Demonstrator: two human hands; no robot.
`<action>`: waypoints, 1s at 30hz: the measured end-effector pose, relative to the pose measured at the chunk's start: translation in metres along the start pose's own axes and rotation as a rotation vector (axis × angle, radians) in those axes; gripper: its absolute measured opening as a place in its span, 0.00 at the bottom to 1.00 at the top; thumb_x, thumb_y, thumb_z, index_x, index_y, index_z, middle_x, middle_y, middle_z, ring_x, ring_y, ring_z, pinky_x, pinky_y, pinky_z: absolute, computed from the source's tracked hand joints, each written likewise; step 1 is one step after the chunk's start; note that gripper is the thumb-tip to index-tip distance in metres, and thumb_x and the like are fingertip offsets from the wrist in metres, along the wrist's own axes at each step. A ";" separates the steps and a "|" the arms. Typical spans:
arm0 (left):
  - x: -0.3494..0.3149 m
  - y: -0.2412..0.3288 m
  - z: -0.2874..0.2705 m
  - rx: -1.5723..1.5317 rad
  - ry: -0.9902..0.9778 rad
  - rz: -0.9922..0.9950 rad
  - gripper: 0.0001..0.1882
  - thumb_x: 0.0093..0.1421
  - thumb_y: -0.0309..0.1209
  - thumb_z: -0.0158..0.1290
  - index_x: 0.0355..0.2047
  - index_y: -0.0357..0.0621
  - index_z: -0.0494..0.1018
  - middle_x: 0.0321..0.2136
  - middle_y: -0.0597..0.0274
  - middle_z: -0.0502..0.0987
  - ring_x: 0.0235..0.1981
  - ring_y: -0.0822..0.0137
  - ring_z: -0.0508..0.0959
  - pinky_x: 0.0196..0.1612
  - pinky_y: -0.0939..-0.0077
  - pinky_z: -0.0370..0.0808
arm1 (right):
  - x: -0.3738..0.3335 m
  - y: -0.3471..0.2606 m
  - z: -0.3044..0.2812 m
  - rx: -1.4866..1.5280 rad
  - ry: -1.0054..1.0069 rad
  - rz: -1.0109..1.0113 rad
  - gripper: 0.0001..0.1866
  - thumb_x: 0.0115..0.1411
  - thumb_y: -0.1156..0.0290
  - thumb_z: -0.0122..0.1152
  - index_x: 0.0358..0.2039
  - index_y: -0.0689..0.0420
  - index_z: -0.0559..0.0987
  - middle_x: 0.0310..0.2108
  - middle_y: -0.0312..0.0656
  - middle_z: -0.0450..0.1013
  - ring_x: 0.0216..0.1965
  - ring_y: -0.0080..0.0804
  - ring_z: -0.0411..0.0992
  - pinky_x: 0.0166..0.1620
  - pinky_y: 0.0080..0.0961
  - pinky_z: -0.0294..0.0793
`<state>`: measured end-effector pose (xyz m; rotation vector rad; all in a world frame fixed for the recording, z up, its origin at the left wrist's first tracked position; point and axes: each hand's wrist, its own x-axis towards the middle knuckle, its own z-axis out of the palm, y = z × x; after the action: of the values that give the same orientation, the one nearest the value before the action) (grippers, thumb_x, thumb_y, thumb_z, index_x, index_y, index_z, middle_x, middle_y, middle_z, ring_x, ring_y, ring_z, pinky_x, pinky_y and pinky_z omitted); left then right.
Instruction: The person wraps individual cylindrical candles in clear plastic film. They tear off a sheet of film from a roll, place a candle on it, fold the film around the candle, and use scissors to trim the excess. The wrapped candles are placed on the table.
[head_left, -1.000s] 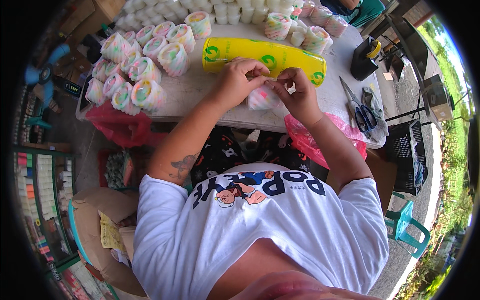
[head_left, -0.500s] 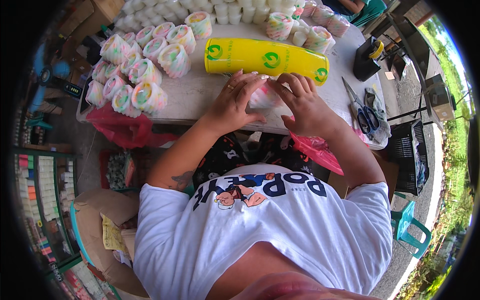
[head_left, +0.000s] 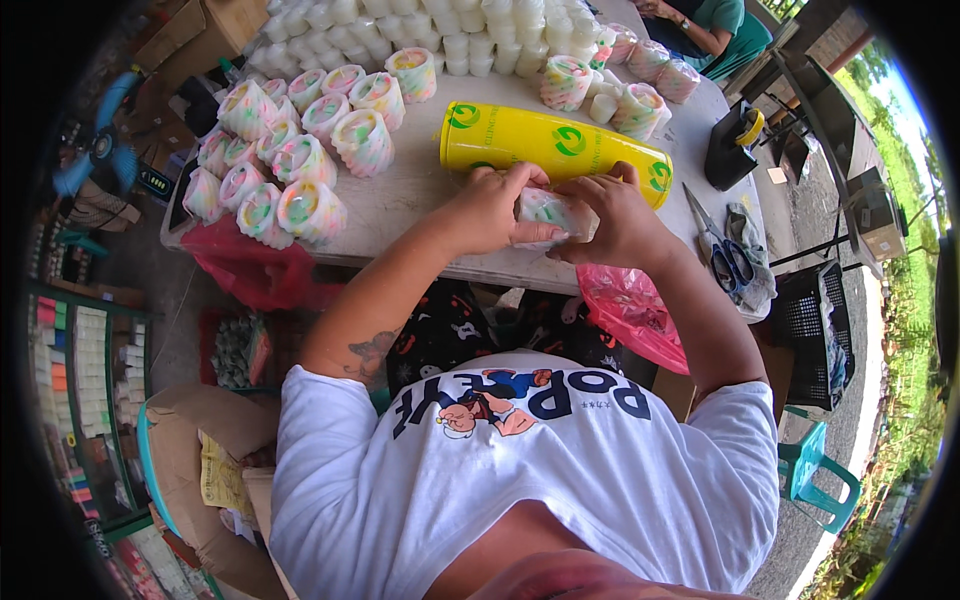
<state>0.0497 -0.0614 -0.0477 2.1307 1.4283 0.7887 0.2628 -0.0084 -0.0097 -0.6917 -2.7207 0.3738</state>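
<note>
Between my two hands, close to the table's near edge, is a film-wrapped candle-like cup [head_left: 545,208], whitish with green and pink patches. My left hand [head_left: 497,207] grips its left side, thumb along the near side. On the other side my right hand [head_left: 612,213] has its fingers curled round the right end. The fingers hide part of the cup. Just beyond my hands lies a thick yellow roll of cling film [head_left: 550,143], lengthwise across the table, close to my fingertips.
Pastel ribbed cups [head_left: 300,160] cluster at the table's left; more stand at the far right. Rows of white cups [head_left: 400,35] fill the back. Scissors [head_left: 728,255] lie on a cloth at right, near a black container [head_left: 735,145]. Another person's arm [head_left: 700,35] shows beyond the table.
My fingers have come down from the top of the cup to its sides, and the cup now shows more between my hands. The whole view has shifted slightly.
</note>
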 end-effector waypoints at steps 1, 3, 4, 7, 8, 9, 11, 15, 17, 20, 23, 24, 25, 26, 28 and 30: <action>-0.002 0.000 0.001 0.000 0.065 0.038 0.36 0.48 0.48 0.63 0.52 0.44 0.63 0.45 0.51 0.75 0.49 0.51 0.71 0.55 0.59 0.64 | 0.001 0.001 -0.002 0.005 -0.010 -0.006 0.37 0.33 0.53 0.72 0.45 0.55 0.75 0.36 0.43 0.76 0.43 0.39 0.73 0.53 0.35 0.54; -0.006 -0.004 0.002 0.000 0.192 0.112 0.33 0.49 0.49 0.61 0.49 0.41 0.66 0.42 0.49 0.76 0.46 0.50 0.75 0.52 0.58 0.66 | 0.003 0.005 -0.006 0.002 -0.042 -0.005 0.36 0.34 0.53 0.72 0.46 0.54 0.75 0.37 0.43 0.76 0.44 0.38 0.73 0.54 0.38 0.53; -0.004 0.005 -0.007 0.052 0.213 0.114 0.31 0.51 0.47 0.60 0.49 0.42 0.66 0.45 0.50 0.74 0.49 0.51 0.72 0.54 0.58 0.65 | 0.003 0.006 -0.006 -0.003 -0.065 0.007 0.36 0.34 0.52 0.72 0.46 0.53 0.75 0.38 0.43 0.76 0.44 0.37 0.73 0.54 0.39 0.52; 0.011 0.013 -0.030 0.236 0.254 0.209 0.27 0.55 0.44 0.58 0.52 0.48 0.66 0.52 0.51 0.71 0.56 0.55 0.68 0.58 0.59 0.61 | 0.002 0.005 -0.006 -0.009 -0.084 0.014 0.35 0.36 0.52 0.71 0.46 0.52 0.75 0.39 0.42 0.76 0.45 0.37 0.72 0.55 0.39 0.51; 0.026 0.004 -0.029 0.314 0.253 0.307 0.26 0.55 0.43 0.57 0.53 0.50 0.67 0.52 0.51 0.70 0.56 0.55 0.67 0.58 0.59 0.61 | 0.002 0.003 -0.005 -0.010 -0.086 0.006 0.34 0.37 0.52 0.71 0.46 0.52 0.75 0.39 0.41 0.76 0.45 0.36 0.72 0.55 0.39 0.51; 0.040 -0.002 -0.030 0.389 0.255 0.422 0.25 0.56 0.43 0.56 0.54 0.52 0.67 0.53 0.52 0.70 0.57 0.54 0.67 0.59 0.59 0.60 | 0.002 0.002 -0.006 -0.003 -0.072 -0.013 0.33 0.38 0.52 0.71 0.46 0.52 0.75 0.40 0.42 0.76 0.46 0.36 0.72 0.55 0.40 0.51; 0.048 -0.016 -0.023 0.578 0.259 0.317 0.26 0.57 0.44 0.54 0.56 0.58 0.66 0.53 0.54 0.70 0.56 0.55 0.67 0.59 0.60 0.59 | 0.001 0.002 -0.009 0.008 -0.117 0.018 0.34 0.38 0.52 0.71 0.46 0.52 0.74 0.39 0.42 0.76 0.47 0.36 0.71 0.55 0.40 0.51; 0.051 -0.017 -0.024 0.750 0.261 0.135 0.25 0.59 0.49 0.50 0.57 0.65 0.67 0.53 0.57 0.70 0.55 0.57 0.69 0.58 0.61 0.61 | -0.011 0.001 -0.010 0.040 -0.160 0.023 0.34 0.37 0.52 0.72 0.46 0.52 0.74 0.39 0.42 0.76 0.48 0.37 0.70 0.56 0.41 0.50; 0.061 -0.026 -0.034 0.595 0.179 0.058 0.27 0.57 0.52 0.50 0.56 0.63 0.67 0.51 0.53 0.71 0.53 0.56 0.70 0.57 0.58 0.61 | -0.015 0.003 -0.012 0.094 -0.210 0.029 0.36 0.38 0.52 0.73 0.47 0.54 0.74 0.41 0.42 0.75 0.48 0.37 0.69 0.57 0.38 0.51; 0.071 -0.046 -0.041 0.499 0.211 0.046 0.26 0.58 0.54 0.48 0.54 0.61 0.70 0.47 0.54 0.73 0.49 0.55 0.73 0.54 0.58 0.63 | -0.012 0.005 -0.012 0.145 -0.242 0.069 0.36 0.39 0.51 0.73 0.48 0.56 0.75 0.42 0.43 0.74 0.48 0.38 0.68 0.56 0.35 0.55; 0.069 -0.043 -0.032 0.569 0.409 0.175 0.24 0.58 0.49 0.52 0.52 0.57 0.70 0.48 0.56 0.73 0.49 0.54 0.72 0.53 0.60 0.65 | -0.002 0.004 -0.014 0.189 -0.291 0.149 0.37 0.41 0.49 0.73 0.48 0.59 0.75 0.43 0.47 0.74 0.48 0.41 0.68 0.54 0.34 0.61; 0.066 -0.039 -0.027 0.606 0.515 0.249 0.23 0.57 0.47 0.53 0.51 0.55 0.71 0.48 0.57 0.72 0.49 0.55 0.72 0.53 0.61 0.66 | 0.001 0.004 -0.013 0.209 -0.318 0.176 0.37 0.41 0.49 0.72 0.48 0.60 0.75 0.43 0.48 0.73 0.48 0.42 0.69 0.53 0.34 0.63; 0.063 -0.031 -0.023 0.639 0.624 0.329 0.22 0.56 0.44 0.55 0.50 0.53 0.71 0.49 0.58 0.72 0.49 0.55 0.72 0.53 0.62 0.67 | 0.002 0.007 -0.012 0.247 -0.332 0.189 0.37 0.41 0.49 0.72 0.47 0.60 0.75 0.43 0.49 0.73 0.47 0.43 0.69 0.52 0.34 0.65; 0.055 -0.023 -0.019 0.525 0.581 0.371 0.24 0.54 0.44 0.57 0.49 0.50 0.71 0.48 0.58 0.72 0.49 0.54 0.72 0.53 0.63 0.67 | 0.003 0.011 -0.010 0.284 -0.346 0.203 0.37 0.41 0.49 0.72 0.47 0.61 0.75 0.42 0.50 0.73 0.47 0.44 0.69 0.52 0.34 0.66; 0.026 0.007 -0.011 0.297 0.494 0.449 0.27 0.50 0.44 0.62 0.47 0.45 0.70 0.47 0.57 0.71 0.48 0.53 0.71 0.53 0.63 0.66 | 0.001 0.018 -0.004 0.353 -0.327 0.183 0.38 0.41 0.47 0.71 0.47 0.61 0.75 0.42 0.51 0.74 0.47 0.45 0.70 0.52 0.35 0.65; 0.000 0.020 0.002 0.213 0.303 0.512 0.33 0.45 0.46 0.65 0.47 0.42 0.69 0.46 0.56 0.71 0.48 0.54 0.71 0.52 0.63 0.67 | -0.001 0.024 0.002 0.417 -0.262 0.113 0.39 0.41 0.43 0.68 0.46 0.60 0.76 0.40 0.51 0.75 0.47 0.46 0.71 0.53 0.38 0.61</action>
<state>0.0648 -0.0684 -0.0359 2.6846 1.1466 1.2371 0.2728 0.0108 -0.0196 -0.7171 -2.7060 1.0901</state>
